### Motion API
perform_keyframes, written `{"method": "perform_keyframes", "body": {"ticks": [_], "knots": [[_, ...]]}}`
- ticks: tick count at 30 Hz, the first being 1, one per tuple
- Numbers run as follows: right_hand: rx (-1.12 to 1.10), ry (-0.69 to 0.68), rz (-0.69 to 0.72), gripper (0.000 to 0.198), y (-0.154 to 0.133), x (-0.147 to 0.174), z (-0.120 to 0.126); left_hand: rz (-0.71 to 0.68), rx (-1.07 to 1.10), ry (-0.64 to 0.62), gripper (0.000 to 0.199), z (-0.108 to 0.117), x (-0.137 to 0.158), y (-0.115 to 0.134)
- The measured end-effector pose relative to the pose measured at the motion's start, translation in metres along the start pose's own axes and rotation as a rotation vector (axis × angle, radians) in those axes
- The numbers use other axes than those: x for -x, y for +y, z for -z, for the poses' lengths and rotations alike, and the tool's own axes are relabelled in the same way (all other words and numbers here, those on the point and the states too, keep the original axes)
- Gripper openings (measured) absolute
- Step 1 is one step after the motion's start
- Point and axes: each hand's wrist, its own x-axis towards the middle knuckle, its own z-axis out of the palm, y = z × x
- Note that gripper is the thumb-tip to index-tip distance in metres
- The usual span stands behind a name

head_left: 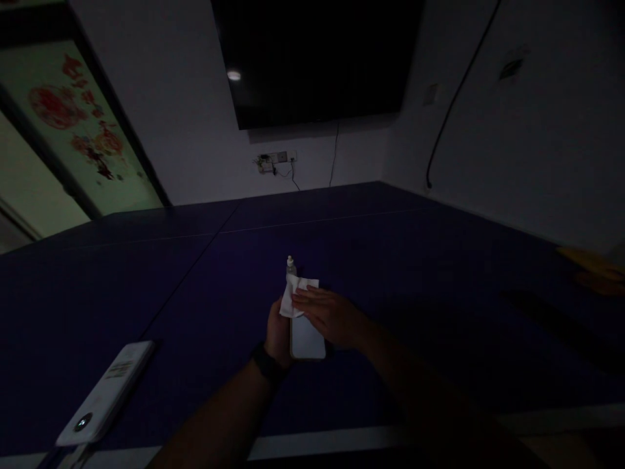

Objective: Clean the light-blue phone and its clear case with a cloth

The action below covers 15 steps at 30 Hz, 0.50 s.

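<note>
Left hand: the left hand point(277, 335) sits at the near left edge of a pale flat slab, a phone point(307, 339) by the look of it, fingers wrapped round its side and steadying it; a dark band circles the wrist.
Right hand: the right hand point(328, 314) lies flat across the top of the phone, fingers straight and close together, pressing a white cloth point(297, 294) down onto it.
Phone's spot: mid-table, on the dark blue table point(439, 273), straight in front of the person, between the two hands.
Cloth: crumpled, bunched at the far end of the phone, partly tucked under the right fingertips.
Just behind: a small bottle point(290, 265) with a pale cap stands upright, touching or just beside the cloth's far edge; I cannot tell which.
Near left: a white remote-like device point(107, 394) lies well apart from the hands, close to the table's front edge.
Far wall: a dark screen point(317, 58) hangs above a socket strip point(276, 159), a cable dropping towards it.
Far right: yellowish shapes point(593, 267) at the table edge, too dim to name.
Hard to see: the room is very dark; the phone's far end is covered by hand and cloth, and the left fingers are hidden behind it.
</note>
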Motion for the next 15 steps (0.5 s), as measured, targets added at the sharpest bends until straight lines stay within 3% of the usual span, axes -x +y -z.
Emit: {"method": "perform_keyframes", "body": {"ticks": [5, 10, 15], "knots": [[0.055, -0.011, -0.049, 0.043, 0.0023, -0.0001, -0.0033, -0.013, 0.07, -0.027, 0.033, 0.0005, -0.0037, -0.0006], [-0.001, -0.113, -0.006, 0.04, -0.0021, 0.0029, 0.0037, 0.199, 0.148, -0.04, 0.041, 0.0006, 0.0024, 0.0047], [0.06, -0.029, -0.005, 0.038, -0.0007, 0.0042, 0.0, 0.295, 0.274, -0.036, 0.041, -0.0038, 0.0058, 0.005]]}}
